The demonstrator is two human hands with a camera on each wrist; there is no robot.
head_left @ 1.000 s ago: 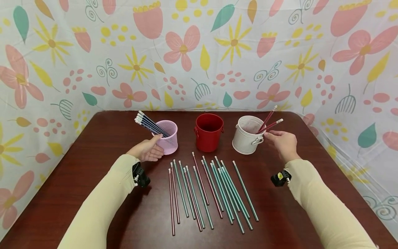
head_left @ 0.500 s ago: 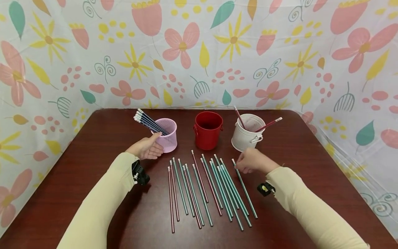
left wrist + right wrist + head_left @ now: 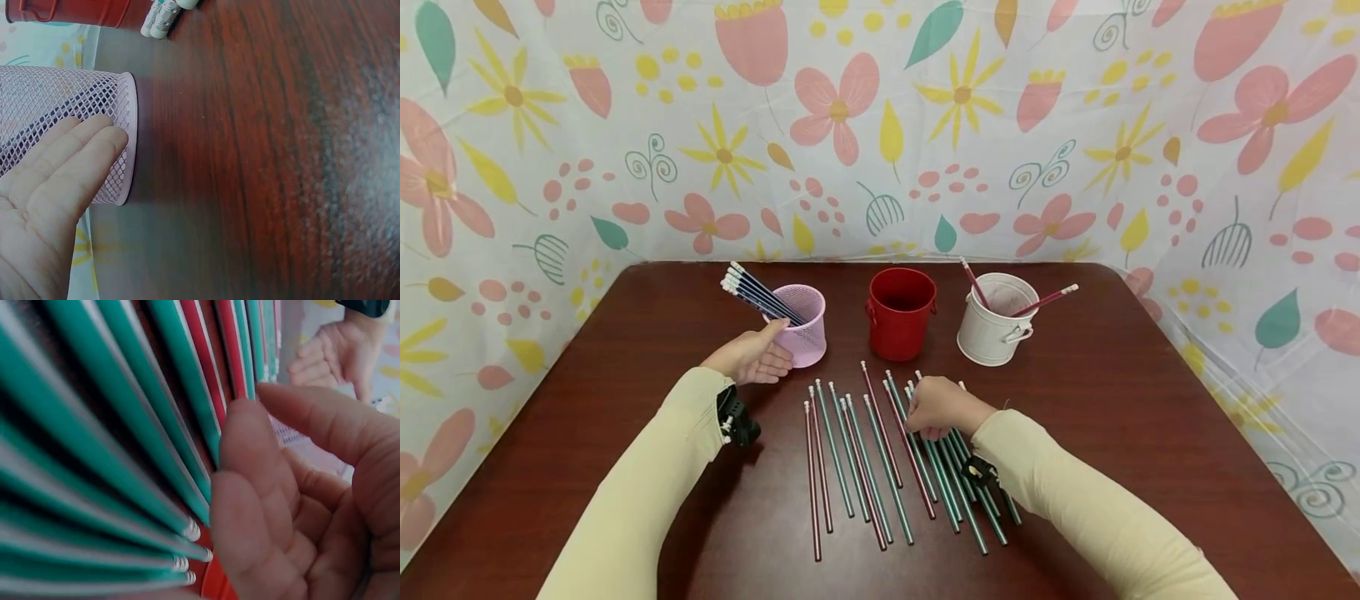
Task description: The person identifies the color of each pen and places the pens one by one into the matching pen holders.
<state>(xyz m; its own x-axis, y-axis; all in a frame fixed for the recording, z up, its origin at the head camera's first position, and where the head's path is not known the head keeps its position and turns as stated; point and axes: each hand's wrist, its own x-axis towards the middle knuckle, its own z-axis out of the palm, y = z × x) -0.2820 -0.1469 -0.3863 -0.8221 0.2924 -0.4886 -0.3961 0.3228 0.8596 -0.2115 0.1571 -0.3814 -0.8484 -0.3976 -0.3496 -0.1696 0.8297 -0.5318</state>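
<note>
My left hand (image 3: 751,354) rests against the near left side of a pink mesh pencil cup (image 3: 810,343), its fingers straight along the mesh (image 3: 69,159) and the thumb by the rim. Several dark blue pencils (image 3: 758,293) lean out of that cup. Over the eraser ends of the pencils on the table is my right hand (image 3: 942,407), fingers loosely bent. In the right wrist view, thumb and index fingertip are close together beside a red pencil (image 3: 230,347); no pencil is plainly held. Several green pencils (image 3: 119,394) lie beneath and beside this hand.
A red bucket (image 3: 900,333) stands at the back centre. Right of it, a white bucket (image 3: 983,337) holds two red pencils (image 3: 1047,305), leaning opposite ways. More red and green pencils (image 3: 817,500) lie in a row on the dark wooden table (image 3: 1112,367). A patterned cloth hangs behind.
My right hand has gone from the white bucket's right side, leftward and nearer, to above the pencils. One red pencil in that bucket now leans left. The left hand stays at the cup.
</note>
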